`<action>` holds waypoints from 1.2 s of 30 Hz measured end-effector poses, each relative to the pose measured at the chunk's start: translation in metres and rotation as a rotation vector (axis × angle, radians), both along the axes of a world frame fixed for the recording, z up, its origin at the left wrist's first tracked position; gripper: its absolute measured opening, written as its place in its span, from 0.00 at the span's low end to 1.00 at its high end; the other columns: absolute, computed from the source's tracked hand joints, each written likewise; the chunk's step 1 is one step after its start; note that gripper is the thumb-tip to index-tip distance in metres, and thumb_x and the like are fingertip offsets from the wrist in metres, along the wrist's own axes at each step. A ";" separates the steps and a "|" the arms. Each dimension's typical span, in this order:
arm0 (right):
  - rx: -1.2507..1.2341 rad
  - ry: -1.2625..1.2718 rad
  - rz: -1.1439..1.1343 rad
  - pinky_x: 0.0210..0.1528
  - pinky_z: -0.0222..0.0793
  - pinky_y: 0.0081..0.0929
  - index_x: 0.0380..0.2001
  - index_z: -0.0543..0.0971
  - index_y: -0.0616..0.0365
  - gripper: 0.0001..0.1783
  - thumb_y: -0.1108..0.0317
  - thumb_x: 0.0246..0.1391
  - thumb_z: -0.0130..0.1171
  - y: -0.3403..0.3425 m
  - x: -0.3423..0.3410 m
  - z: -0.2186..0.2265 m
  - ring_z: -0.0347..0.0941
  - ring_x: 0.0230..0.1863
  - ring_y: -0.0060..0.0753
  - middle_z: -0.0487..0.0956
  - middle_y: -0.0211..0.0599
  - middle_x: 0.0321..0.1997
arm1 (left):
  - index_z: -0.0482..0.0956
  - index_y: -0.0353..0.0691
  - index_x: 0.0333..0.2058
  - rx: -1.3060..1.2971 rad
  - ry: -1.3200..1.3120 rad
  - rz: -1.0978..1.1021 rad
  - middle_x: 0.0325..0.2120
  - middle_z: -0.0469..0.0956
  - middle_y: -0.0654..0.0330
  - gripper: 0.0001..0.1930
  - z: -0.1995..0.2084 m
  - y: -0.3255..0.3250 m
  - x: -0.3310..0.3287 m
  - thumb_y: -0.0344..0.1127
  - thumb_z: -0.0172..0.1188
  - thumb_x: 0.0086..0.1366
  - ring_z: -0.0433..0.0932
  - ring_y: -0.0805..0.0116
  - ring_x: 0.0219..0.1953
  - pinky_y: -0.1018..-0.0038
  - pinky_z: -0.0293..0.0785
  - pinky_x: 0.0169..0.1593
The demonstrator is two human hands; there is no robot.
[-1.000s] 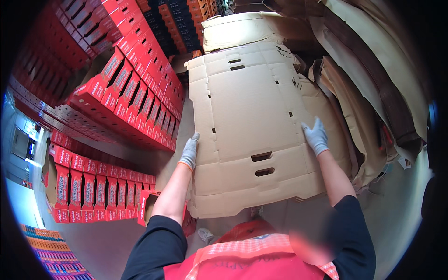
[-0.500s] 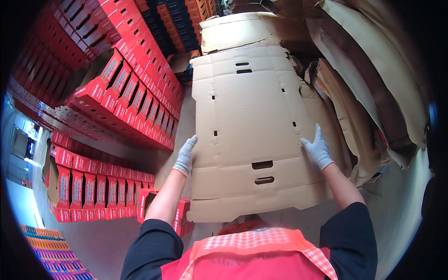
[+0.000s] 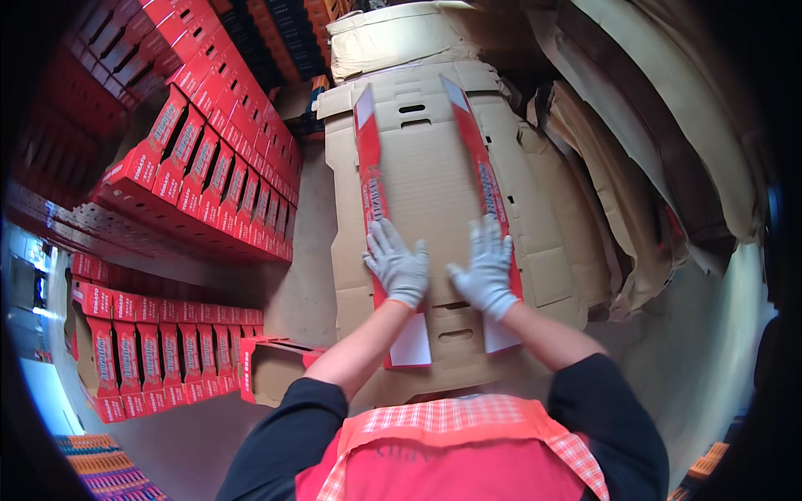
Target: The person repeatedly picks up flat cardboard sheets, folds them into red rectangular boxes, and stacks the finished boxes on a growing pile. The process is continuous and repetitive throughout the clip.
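A flat tan cardboard box blank (image 3: 430, 184) with slotted hand holes lies in front of me on other flat cardboard. Both of its long sides are folded inward, so their red printed outer faces show. On the left folded flap (image 3: 368, 159) my left hand (image 3: 397, 263), in a grey-white glove, presses with fingers spread. My right hand (image 3: 487, 269), gloved likewise, lies flat with fingers apart on the right folded flap (image 3: 478, 154). The far ends of both flaps are slightly blurred.
Rows of made-up red boxes (image 3: 188, 167) stack high on the left, with more red boxes (image 3: 150, 351) lower down. A single red box (image 3: 280, 367) stands by my left forearm. Large brown wrapped bundles (image 3: 601, 192) lean at the right; another wrapped bundle (image 3: 393, 42) lies beyond the blank.
The blank's two long sides have folded inward, bringing their red faces into view. Both my hands have moved from its outer edges toward the middle, onto the flaps.
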State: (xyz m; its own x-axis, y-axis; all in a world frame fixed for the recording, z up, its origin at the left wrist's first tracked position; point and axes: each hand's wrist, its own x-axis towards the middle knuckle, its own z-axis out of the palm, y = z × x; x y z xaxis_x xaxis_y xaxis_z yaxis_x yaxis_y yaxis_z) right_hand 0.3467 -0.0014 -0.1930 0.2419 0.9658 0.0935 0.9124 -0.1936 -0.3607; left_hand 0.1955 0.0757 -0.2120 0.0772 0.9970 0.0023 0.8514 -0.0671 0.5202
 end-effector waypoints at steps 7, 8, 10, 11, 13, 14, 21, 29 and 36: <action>0.459 0.167 0.221 0.69 0.60 0.34 0.53 0.77 0.57 0.31 0.86 0.45 0.44 -0.021 0.109 0.045 0.69 0.63 0.48 0.77 0.44 0.56 | 0.65 0.36 0.64 0.562 -0.349 -0.349 0.63 0.66 0.49 0.31 0.007 0.023 -0.130 0.33 0.57 0.61 0.62 0.45 0.66 0.50 0.53 0.69; 0.505 -0.093 0.193 0.69 0.58 0.39 0.54 0.77 0.56 0.34 0.86 0.39 0.45 -0.037 0.138 0.059 0.69 0.62 0.48 0.76 0.43 0.57 | 0.69 0.37 0.61 0.762 -0.044 -0.539 0.63 0.67 0.51 0.30 0.022 0.018 -0.165 0.31 0.60 0.58 0.64 0.44 0.65 0.48 0.56 0.67; 0.476 -0.484 0.442 0.66 0.59 0.46 0.54 0.75 0.47 0.32 0.81 0.41 0.52 -0.066 0.170 0.077 0.68 0.63 0.46 0.73 0.38 0.61 | 0.72 0.40 0.57 0.622 0.162 -0.938 0.61 0.69 0.52 0.31 0.044 0.001 -0.196 0.31 0.63 0.51 0.65 0.46 0.63 0.50 0.58 0.67; 0.324 -0.530 0.689 0.63 0.63 0.45 0.49 0.77 0.45 0.27 0.78 0.42 0.54 -0.070 0.175 0.082 0.71 0.60 0.44 0.76 0.36 0.57 | 0.74 0.41 0.55 0.605 0.213 -1.146 0.60 0.70 0.53 0.31 0.056 -0.004 -0.201 0.31 0.65 0.48 0.66 0.47 0.63 0.51 0.59 0.67; 0.127 -0.458 0.911 0.55 0.68 0.43 0.41 0.79 0.43 0.18 0.72 0.44 0.58 -0.074 0.161 0.084 0.75 0.52 0.41 0.80 0.32 0.47 | 0.78 0.46 0.49 0.376 0.267 -1.232 0.49 0.76 0.56 0.27 0.074 -0.011 -0.182 0.33 0.67 0.45 0.72 0.54 0.56 0.57 0.68 0.59; 0.005 -0.365 0.874 0.52 0.70 0.42 0.38 0.79 0.42 0.14 0.70 0.45 0.60 -0.067 0.147 0.084 0.77 0.48 0.40 0.80 0.31 0.43 | 0.79 0.46 0.48 0.349 0.241 -1.237 0.43 0.79 0.56 0.25 0.082 -0.004 -0.166 0.35 0.68 0.47 0.75 0.55 0.51 0.60 0.72 0.55; 0.687 0.101 0.405 0.31 0.76 0.29 0.36 0.82 0.50 0.13 0.72 0.44 0.69 -0.035 0.086 0.130 0.78 0.31 0.42 0.79 0.34 0.29 | 0.83 0.40 0.33 0.585 -0.282 -0.596 0.24 0.80 0.55 0.07 0.134 0.006 -0.121 0.30 0.70 0.54 0.79 0.56 0.27 0.68 0.77 0.33; -0.790 0.273 1.034 0.47 0.73 0.40 0.44 0.81 0.57 0.23 0.51 0.53 0.59 -0.119 0.033 0.169 0.78 0.42 0.53 0.81 0.51 0.39 | 0.71 0.38 0.60 -0.891 -0.030 -1.176 0.54 0.75 0.43 0.30 0.167 -0.098 -0.139 0.54 0.54 0.68 0.75 0.53 0.56 0.66 0.70 0.58; -0.208 0.105 0.779 0.51 0.73 0.41 0.50 0.78 0.53 0.34 0.47 0.41 0.72 -0.055 0.087 0.125 0.76 0.50 0.51 0.78 0.48 0.52 | 0.80 0.53 0.46 0.340 0.497 -0.810 0.56 0.74 0.58 0.18 0.126 -0.038 -0.144 0.52 0.61 0.60 0.70 0.54 0.58 0.46 0.58 0.60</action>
